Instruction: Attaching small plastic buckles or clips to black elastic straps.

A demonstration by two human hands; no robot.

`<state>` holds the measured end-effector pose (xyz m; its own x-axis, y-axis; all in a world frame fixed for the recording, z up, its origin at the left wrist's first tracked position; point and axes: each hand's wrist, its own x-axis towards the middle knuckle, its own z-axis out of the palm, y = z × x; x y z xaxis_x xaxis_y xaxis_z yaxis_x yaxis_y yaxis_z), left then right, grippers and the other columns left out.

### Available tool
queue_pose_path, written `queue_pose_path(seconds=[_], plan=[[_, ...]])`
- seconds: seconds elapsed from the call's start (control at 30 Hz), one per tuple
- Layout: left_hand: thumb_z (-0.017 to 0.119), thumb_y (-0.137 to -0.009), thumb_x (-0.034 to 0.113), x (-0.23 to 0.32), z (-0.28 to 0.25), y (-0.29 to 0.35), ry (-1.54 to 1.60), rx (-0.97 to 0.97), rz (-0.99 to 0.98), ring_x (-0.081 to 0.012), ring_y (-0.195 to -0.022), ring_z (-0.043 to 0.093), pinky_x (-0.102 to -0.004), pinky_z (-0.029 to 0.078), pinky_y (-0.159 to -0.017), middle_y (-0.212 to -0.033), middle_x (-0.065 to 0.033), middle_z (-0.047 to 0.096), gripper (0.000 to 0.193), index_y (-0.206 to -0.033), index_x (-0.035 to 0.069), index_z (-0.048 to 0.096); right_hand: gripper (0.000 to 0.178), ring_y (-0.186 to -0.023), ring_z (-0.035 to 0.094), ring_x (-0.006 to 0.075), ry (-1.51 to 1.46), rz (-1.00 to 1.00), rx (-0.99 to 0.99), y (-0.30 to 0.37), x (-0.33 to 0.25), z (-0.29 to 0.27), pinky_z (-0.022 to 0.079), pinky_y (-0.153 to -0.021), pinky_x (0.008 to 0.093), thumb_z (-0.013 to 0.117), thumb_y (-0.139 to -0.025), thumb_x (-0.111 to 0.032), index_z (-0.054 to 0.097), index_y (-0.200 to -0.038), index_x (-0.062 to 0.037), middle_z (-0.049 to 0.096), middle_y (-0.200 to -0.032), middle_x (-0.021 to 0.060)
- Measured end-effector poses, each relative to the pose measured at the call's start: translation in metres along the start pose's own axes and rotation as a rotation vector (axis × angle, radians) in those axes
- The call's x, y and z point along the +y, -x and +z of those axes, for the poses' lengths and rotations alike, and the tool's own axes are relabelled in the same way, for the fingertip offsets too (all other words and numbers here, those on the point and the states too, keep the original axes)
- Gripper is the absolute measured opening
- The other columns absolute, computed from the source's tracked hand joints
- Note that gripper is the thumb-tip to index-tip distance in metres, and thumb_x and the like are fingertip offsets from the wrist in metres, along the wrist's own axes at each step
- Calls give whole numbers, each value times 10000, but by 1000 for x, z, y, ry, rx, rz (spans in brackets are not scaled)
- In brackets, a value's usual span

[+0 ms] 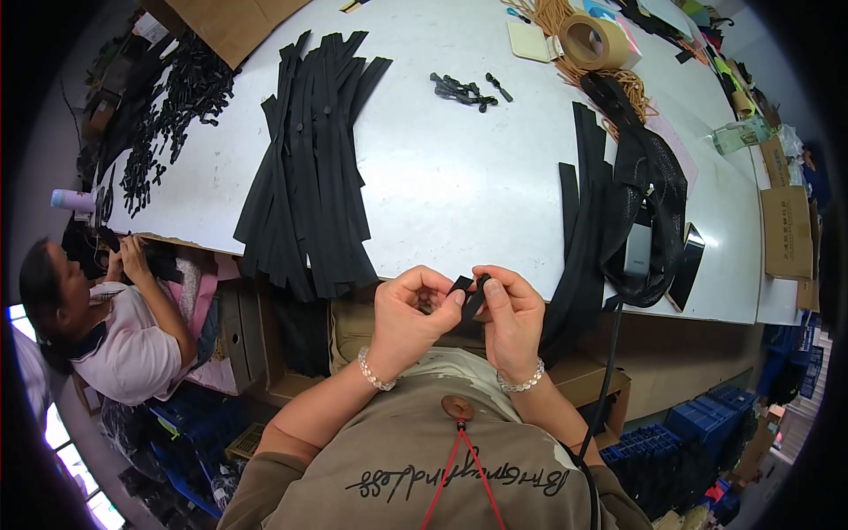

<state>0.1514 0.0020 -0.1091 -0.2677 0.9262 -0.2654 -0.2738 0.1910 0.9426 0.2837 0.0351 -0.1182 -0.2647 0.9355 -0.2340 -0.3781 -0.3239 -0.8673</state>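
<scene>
Close to my body, just off the table's front edge, both hands meet around a narrow black fabric strip (474,306), which looks like zipper tape. My left hand (408,311) pinches one part of it between thumb and fingers. Beside it, my right hand (513,320) closes its thumb and forefinger on the strip and a small black piece at its top, perhaps a zipper pull; the fingers partly hide it. A bundle of black strips (314,168) lies to the left, and further black strips (579,203) hang over the edge on the right.
Several small black pulls (464,91) lie on the white table (442,185), with a larger heap (181,88) far left. A black mesh bag (654,177) with a grey device, a tape roll (590,41) and tan cords (632,88) are at right. A co-worker (124,327) sits at left.
</scene>
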Motion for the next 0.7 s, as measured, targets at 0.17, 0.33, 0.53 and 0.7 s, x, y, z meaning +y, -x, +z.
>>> queue_pose_path(seconds=[0.17, 0.33, 0.53, 0.7], plan=[[672, -745, 17, 7, -4, 0, -228, -16, 66, 2, -584, 484, -157, 422, -542, -654, 33, 582, 87, -733, 6, 587, 146, -754, 558, 71, 295, -197, -60, -2, -6, 0, 455, -604, 187, 535, -883, -34, 614, -997, 13, 610, -920, 58], [676, -723, 13, 19, -4, 2, -362, -36, 125, -18, -577, 517, -169, 442, -546, -625, 11, 586, 90, -712, 7, 587, 134, -727, 547, 69, 392, -287, -80, -3, -9, 0, 453, -586, 186, 549, -862, 0, 621, -974, 16, 602, -920, 63], [689, -700, 7, 22, -8, 4, -445, -37, 197, -58, -595, 567, -189, 465, -562, -644, -23, 599, 104, -714, 2, 586, 136, -700, 532, 67, 459, -327, -104, -4, -12, 2, 440, -584, 182, 552, -853, 16, 627, -966, 11, 600, -906, 60], [692, -701, 9, 24, -9, 3, -460, -70, 215, -60, -603, 565, -187, 462, -573, -657, -22, 597, 111, -721, -2, 583, 135, -688, 525, 68, 484, -322, -124, -4, -14, 0, 431, -581, 182, 558, -849, 17, 631, -962, 9, 599, -901, 59]])
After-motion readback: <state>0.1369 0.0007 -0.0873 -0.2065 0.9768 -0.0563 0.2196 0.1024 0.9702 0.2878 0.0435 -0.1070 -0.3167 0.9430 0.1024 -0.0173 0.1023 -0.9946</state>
